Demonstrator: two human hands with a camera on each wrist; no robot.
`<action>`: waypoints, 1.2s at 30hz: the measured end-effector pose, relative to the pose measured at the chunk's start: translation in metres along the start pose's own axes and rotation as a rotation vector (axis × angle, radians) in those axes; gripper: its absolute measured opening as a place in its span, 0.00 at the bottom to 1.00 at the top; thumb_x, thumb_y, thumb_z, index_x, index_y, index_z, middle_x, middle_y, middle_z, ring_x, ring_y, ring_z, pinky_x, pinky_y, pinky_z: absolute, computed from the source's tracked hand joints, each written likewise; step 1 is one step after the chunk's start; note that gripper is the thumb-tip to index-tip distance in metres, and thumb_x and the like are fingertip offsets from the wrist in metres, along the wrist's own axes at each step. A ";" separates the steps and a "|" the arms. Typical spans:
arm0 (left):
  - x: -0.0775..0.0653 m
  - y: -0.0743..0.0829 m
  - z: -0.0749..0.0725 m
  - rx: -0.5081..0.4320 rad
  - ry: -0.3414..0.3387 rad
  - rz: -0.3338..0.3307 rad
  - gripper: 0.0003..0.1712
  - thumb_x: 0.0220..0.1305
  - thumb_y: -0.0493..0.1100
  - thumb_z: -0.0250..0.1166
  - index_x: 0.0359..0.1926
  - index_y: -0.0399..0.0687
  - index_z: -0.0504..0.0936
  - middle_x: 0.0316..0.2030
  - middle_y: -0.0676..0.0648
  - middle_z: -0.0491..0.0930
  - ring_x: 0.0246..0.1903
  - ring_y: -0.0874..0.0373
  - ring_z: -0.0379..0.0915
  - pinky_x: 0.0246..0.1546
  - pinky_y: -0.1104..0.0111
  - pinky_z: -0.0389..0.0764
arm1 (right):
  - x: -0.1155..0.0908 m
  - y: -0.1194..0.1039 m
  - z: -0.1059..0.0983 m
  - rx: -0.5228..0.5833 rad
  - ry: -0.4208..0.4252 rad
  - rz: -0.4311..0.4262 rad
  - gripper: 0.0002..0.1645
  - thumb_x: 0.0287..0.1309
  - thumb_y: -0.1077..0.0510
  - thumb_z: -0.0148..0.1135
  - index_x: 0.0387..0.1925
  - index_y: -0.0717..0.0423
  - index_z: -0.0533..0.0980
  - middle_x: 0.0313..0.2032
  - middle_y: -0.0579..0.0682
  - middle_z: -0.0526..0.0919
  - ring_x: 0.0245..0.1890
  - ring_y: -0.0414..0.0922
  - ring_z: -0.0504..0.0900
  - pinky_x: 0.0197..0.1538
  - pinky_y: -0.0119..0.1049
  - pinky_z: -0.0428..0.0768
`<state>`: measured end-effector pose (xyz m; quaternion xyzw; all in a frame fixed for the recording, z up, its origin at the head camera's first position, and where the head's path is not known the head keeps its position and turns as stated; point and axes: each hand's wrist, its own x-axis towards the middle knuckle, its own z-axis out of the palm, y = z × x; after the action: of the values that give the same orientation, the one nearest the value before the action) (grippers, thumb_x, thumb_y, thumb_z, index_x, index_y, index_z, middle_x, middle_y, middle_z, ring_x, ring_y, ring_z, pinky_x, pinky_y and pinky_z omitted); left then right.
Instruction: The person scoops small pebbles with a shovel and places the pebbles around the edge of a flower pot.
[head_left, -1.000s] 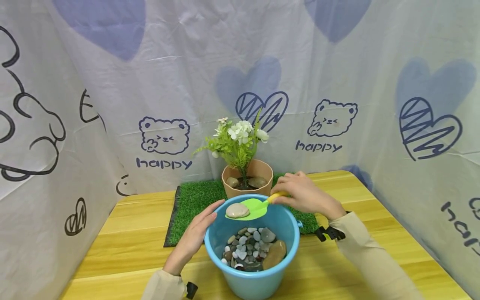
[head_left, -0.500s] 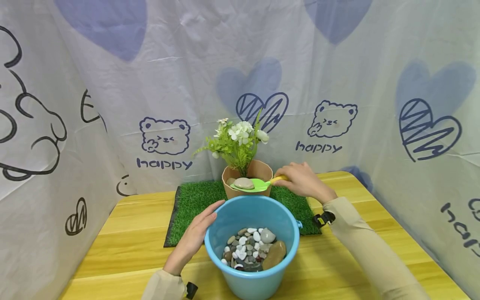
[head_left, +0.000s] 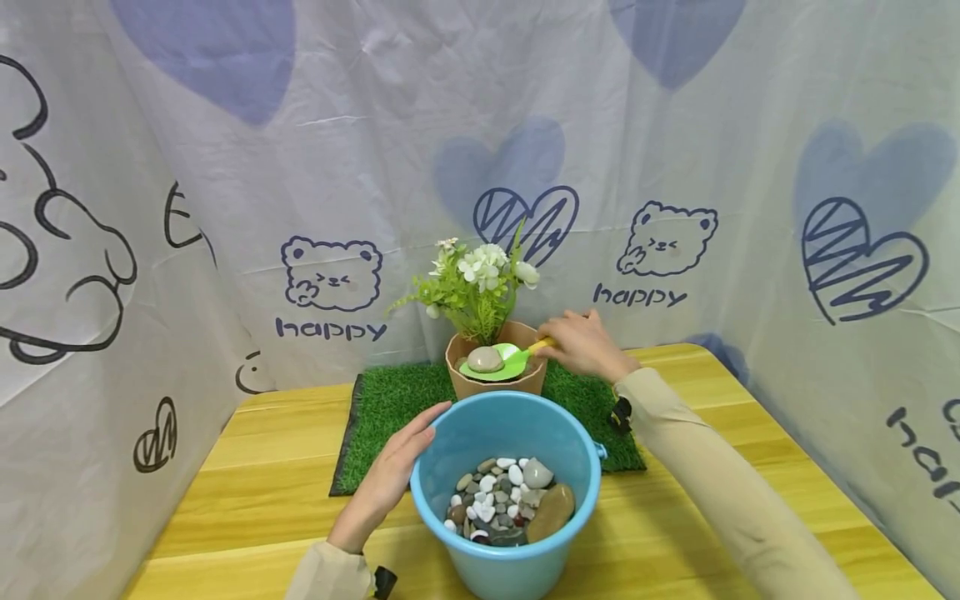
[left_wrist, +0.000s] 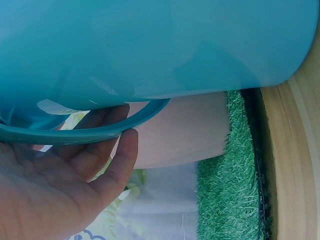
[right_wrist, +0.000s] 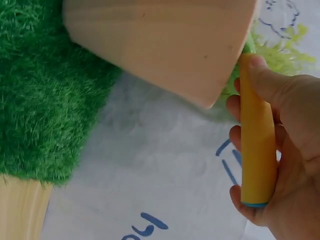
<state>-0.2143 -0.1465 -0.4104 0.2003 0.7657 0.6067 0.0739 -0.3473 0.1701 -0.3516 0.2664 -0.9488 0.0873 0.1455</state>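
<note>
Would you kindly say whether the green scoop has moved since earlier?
Yes: the scoop moved from over the blue bucket to the flowerpot behind it.

Your trowel is lime green with a yellow handle, its stone beige. You have a blue bucket, peach pot, white flowers, green turf and yellow wood-grained bench; your white cloth shows blue hearts and blue-outlined bears.

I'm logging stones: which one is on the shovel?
The smooth beige stone, alone on the green shovel; the big brown stone and pebbles lie in the bucket.
</note>
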 end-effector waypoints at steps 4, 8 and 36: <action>0.000 0.000 0.000 0.010 0.005 0.004 0.27 0.79 0.53 0.41 0.74 0.55 0.61 0.68 0.40 0.68 0.59 0.40 0.73 0.54 0.56 0.81 | 0.009 0.004 0.002 -0.026 -0.024 -0.026 0.11 0.62 0.43 0.63 0.37 0.42 0.83 0.38 0.42 0.84 0.38 0.45 0.71 0.51 0.54 0.64; 0.000 -0.001 0.000 0.014 0.003 0.007 0.28 0.79 0.53 0.41 0.74 0.54 0.60 0.68 0.40 0.68 0.59 0.40 0.74 0.53 0.57 0.81 | 0.014 0.005 0.000 -0.042 -0.060 -0.061 0.11 0.61 0.44 0.65 0.38 0.44 0.83 0.39 0.43 0.84 0.38 0.45 0.71 0.57 0.59 0.63; 0.000 -0.001 -0.001 0.003 -0.003 -0.004 0.28 0.79 0.54 0.41 0.74 0.55 0.60 0.68 0.39 0.67 0.59 0.39 0.74 0.53 0.55 0.81 | 0.030 0.011 -0.002 -0.130 0.028 -0.113 0.17 0.51 0.37 0.71 0.36 0.42 0.88 0.41 0.45 0.83 0.50 0.50 0.69 0.69 0.69 0.46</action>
<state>-0.2150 -0.1481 -0.4112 0.1995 0.7669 0.6052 0.0759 -0.3773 0.1652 -0.3412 0.3083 -0.9338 0.0209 0.1806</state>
